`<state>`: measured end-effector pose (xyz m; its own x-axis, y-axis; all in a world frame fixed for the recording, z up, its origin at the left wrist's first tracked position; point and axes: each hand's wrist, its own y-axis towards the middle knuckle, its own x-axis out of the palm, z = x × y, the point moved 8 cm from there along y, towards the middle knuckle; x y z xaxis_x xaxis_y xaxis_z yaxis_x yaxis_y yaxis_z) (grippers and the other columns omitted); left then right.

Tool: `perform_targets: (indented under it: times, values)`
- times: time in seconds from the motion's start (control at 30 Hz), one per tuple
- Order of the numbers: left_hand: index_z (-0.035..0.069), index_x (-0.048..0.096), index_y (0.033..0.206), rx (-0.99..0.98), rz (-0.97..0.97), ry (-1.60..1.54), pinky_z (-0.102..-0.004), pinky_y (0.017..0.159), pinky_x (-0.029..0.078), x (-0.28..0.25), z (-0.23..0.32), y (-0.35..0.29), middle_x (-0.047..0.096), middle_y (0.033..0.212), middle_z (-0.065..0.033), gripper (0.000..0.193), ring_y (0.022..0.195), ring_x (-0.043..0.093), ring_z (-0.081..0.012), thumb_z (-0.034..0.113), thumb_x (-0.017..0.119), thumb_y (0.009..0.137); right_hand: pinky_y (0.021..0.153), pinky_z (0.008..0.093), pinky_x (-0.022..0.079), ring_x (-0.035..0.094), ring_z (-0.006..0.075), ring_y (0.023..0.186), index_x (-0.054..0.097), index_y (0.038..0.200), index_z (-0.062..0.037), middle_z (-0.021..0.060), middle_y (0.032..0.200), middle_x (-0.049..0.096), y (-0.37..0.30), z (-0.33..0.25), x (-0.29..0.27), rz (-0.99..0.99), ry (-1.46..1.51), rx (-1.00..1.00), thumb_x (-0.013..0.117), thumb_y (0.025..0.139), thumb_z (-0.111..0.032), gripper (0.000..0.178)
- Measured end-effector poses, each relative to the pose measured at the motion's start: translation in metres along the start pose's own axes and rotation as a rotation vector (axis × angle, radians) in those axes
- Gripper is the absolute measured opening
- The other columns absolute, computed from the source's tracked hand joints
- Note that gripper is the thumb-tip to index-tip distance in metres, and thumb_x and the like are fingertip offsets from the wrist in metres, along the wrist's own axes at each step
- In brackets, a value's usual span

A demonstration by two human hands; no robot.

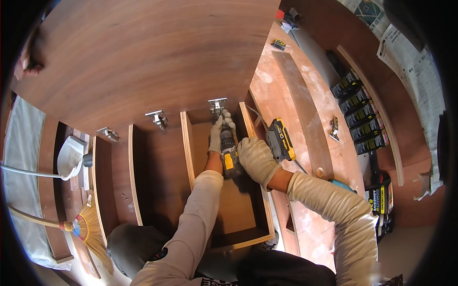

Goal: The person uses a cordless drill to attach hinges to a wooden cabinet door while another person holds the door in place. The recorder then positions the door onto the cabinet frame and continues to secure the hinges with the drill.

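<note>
My right hand (258,160), in a pale knit glove, is wrapped round the grip of a yellow-and-black power drill (230,159). A battery pack (281,139), apparently the drill's base, shows past that hand. My gloved left hand (217,133) closes about the drill's front end beside the chuck, its fingertips just below a metal cabinet hinge (217,105). The bit's tip is hidden by those fingers. The hinge sits on the lower edge of a large brown wooden panel (157,57), above an open cabinet compartment. Two more hinges, a middle one (157,119) and a left one (109,134), line the same edge.
Another person's hand (29,66) is at the panel's far left edge. Upright dividers (135,174) split the cabinet. A broom (88,226) and a white container (70,157) stand left. Right, a board holds a loose hinge (334,128), a tape measure (278,45) and small boxes (359,106).
</note>
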<state>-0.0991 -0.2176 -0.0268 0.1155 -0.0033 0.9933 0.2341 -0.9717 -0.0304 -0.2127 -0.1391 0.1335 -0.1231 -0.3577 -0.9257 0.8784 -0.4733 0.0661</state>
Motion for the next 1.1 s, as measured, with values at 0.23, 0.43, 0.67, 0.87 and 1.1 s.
perform_targets:
  times: [0.23,0.43,0.67,0.87,1.1]
  values:
    - [0.003,0.061,0.125,-0.038,-0.035,-0.047,-0.0345,0.078,0.063,0.003,-0.005,0.000,0.069,0.106,-0.0083,0.025,0.086,0.069,-0.0171,0.020,0.050,0.109,0.055,0.0358,0.053,0.064,0.0238,0.068,0.061,0.093,-0.0031,0.0136,0.080,0.060,0.000,0.002,0.002,0.004,-0.032,0.005,0.059,0.098,-0.020,0.018]
    - [0.003,0.060,0.126,-0.048,-0.055,-0.050,-0.0341,0.078,0.063,0.000,-0.004,0.001,0.069,0.106,-0.0082,0.026,0.087,0.069,-0.0171,0.020,0.050,0.110,0.055,0.0356,0.053,0.065,0.0236,0.068,0.061,0.092,-0.0038,0.0129,0.080,0.060,0.000,0.001,-0.003,0.002,-0.044,-0.011,0.058,0.098,-0.021,0.018]
    - [0.003,0.060,0.126,-0.051,-0.069,-0.057,-0.0339,0.078,0.062,-0.004,-0.004,0.005,0.069,0.107,-0.0081,0.026,0.088,0.068,-0.0164,0.020,0.050,0.110,0.055,0.0359,0.053,0.065,0.0244,0.072,0.063,0.095,-0.0048,0.0124,0.083,0.061,-0.001,0.000,0.005,0.001,-0.027,-0.028,0.058,0.098,-0.021,0.017]
    - [0.003,0.059,0.126,-0.039,-0.111,-0.046,-0.0337,0.079,0.062,-0.001,-0.003,0.006,0.068,0.108,-0.0080,0.025,0.087,0.068,-0.0163,0.020,0.049,0.110,0.057,0.0361,0.053,0.064,0.0243,0.072,0.064,0.095,-0.0047,0.0116,0.086,0.061,-0.001,-0.001,0.004,-0.040,-0.043,-0.025,0.059,0.096,-0.017,0.014]
    - [0.003,0.058,0.126,-0.023,-0.084,-0.050,-0.0340,0.078,0.062,0.001,-0.006,0.004,0.068,0.108,-0.0080,0.025,0.086,0.068,-0.0163,0.020,0.049,0.110,0.066,0.0375,0.055,0.066,0.0266,0.086,0.066,0.103,-0.0024,0.0122,0.095,0.063,-0.001,0.002,0.012,-0.149,0.047,-0.022,0.063,0.091,-0.011,0.015]
